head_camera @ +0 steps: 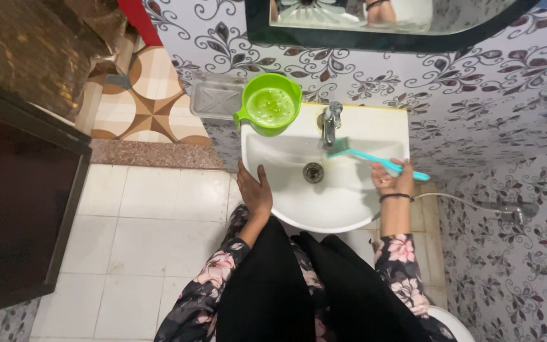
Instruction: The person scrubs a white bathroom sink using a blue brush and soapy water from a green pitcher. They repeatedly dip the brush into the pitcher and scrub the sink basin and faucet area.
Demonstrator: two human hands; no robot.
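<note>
My right hand (392, 183) grasps the handle of a turquoise brush (375, 161), and its bristle end is inside the white sink (349, 209), just beside the tap (330, 123). My left hand (254, 190) lies open on the left rim. A green mug (271, 104) stands on the back corner.

A green mug (272, 104) sits on the back left corner of the basin top, with a clear soap dish (213, 96) on the wall just beside it. A mirror (375, 22) hangs above on the floral wall (495, 82). White floor tiles (147, 215) run left to a dark door (20, 209); a hose sprayer (514, 214) hangs at right.
</note>
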